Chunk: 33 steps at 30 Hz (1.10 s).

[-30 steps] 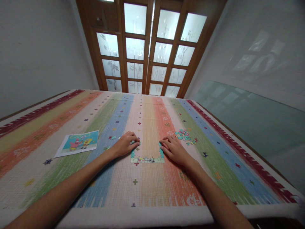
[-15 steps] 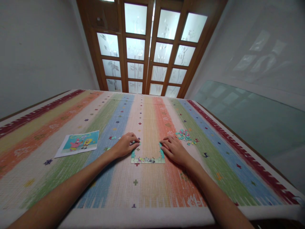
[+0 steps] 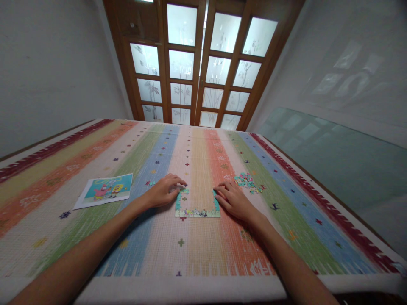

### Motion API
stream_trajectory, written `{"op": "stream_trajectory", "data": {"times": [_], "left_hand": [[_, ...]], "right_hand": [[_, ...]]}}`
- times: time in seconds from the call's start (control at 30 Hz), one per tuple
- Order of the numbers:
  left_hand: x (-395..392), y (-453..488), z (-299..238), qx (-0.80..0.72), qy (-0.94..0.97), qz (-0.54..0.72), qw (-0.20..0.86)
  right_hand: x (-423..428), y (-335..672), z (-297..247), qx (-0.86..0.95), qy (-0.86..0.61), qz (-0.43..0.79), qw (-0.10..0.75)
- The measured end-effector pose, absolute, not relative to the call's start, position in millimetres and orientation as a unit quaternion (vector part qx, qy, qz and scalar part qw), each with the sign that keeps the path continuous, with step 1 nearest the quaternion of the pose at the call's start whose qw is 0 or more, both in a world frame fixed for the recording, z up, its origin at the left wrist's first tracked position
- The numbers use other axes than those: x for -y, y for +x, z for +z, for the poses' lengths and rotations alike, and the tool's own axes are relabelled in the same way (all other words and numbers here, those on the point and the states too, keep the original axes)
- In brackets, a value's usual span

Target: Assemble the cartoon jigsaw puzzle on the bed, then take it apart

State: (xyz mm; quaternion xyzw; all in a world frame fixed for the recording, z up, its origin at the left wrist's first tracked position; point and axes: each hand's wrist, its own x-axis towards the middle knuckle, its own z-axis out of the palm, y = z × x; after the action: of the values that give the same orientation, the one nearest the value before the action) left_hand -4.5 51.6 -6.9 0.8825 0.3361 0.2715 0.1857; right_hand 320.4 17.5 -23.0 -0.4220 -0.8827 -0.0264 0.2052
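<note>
A jigsaw puzzle frame (image 3: 197, 213), joined along its near edge and up both sides, lies on the striped tablecloth. My left hand (image 3: 165, 191) is at the top of its left side, fingers bent and thumb against the teal puzzle pieces there. A teal piece shows just beside the thumb. At the top of the right side, my right hand (image 3: 232, 200) has its fingers curled, tips and thumb on the teal edge pieces, partly covering them. Past the right hand lies a heap of loose puzzle pieces (image 3: 249, 182).
A printed picture (image 3: 110, 189) of two cartoon figures lies on the tablecloth (image 3: 200, 245) at the left. A few loose pieces (image 3: 152, 183) sit behind my left wrist. Wooden doors with frosted panes (image 3: 181, 65) stand beyond the table, and a greenish glass panel (image 3: 333, 165) is on the right.
My left hand has shifted slightly left and away from me, uncovering more of the teal pieces at the frame's upper left. My right hand has hardly moved.
</note>
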Motion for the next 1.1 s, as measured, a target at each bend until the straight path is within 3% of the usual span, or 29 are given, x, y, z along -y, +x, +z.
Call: {"op": "stream_trajectory", "data": {"times": [0.3, 0.9, 1.1], "left_hand": [[-51, -26, 2, -0.306, 0.911, 0.181, 0.208], [-56, -42, 18, -0.344, 0.891, 0.214, 0.205], [-52, -68, 28, -0.369, 0.893, 0.169, 0.194]], "right_hand": [[-17, 320, -23, 0.88, -0.426, -0.024, 0.208], [-18, 320, -24, 0.88, -0.429, -0.029, 0.201], [-19, 321, -26, 0.881, -0.421, -0.035, 0.213]]}}
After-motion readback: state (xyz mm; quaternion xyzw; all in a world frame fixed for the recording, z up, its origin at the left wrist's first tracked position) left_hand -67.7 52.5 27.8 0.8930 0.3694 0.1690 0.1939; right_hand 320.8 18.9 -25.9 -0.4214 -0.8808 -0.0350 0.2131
